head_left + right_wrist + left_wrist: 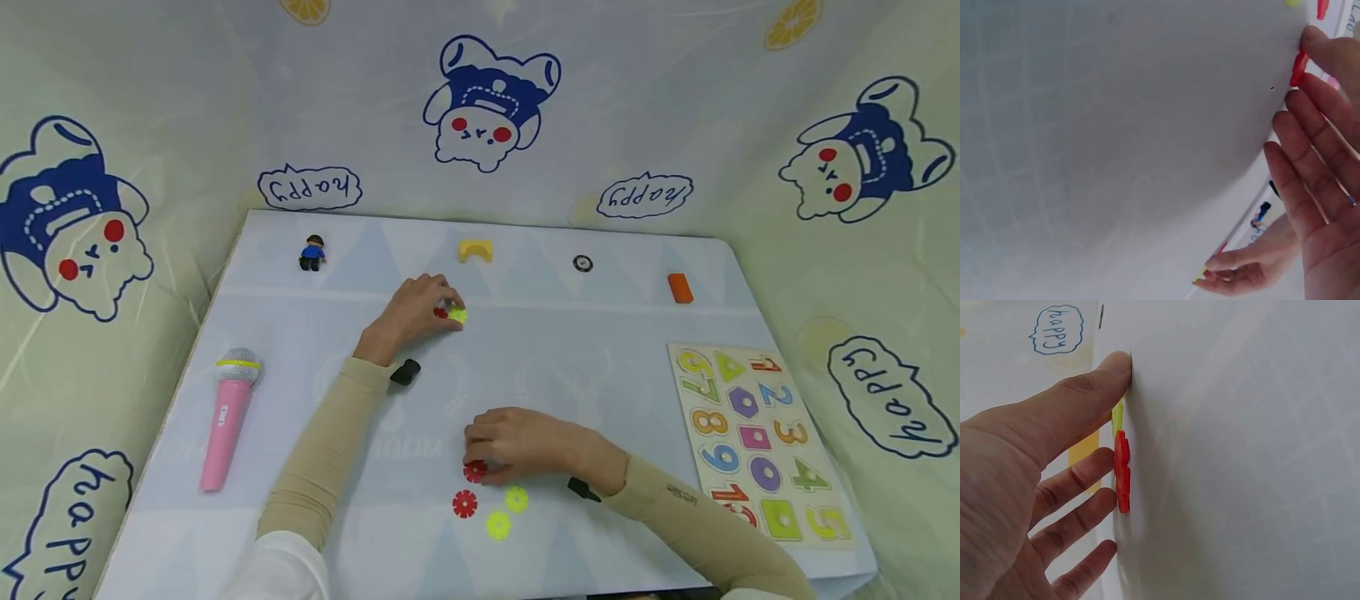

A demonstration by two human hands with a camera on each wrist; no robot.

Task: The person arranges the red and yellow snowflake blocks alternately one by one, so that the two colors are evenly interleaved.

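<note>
At the middle of the table's far half, my left hand [422, 307] pinches a yellow-green notched disc [458, 316] between thumb and fingers. A red notched disc [1122, 472] stands right by its fingertips, flat against the tabletop. Nearer to me, my right hand [525, 442] holds another red notched disc [475, 472] between thumb and index finger, seen edge-on in the right wrist view. Its other fingers extend beside the disc, tips close to the table. Just below this hand lie a third red disc [464, 503] and two yellow-green discs [498, 525].
A pink toy microphone [227, 421] lies at the left, and a number-and-shape puzzle board [750, 450] at the right. Along the far edge are a toy figure [312, 253], a yellow arch block [476, 250], a small black-rimmed disc [582, 263] and an orange block [680, 288].
</note>
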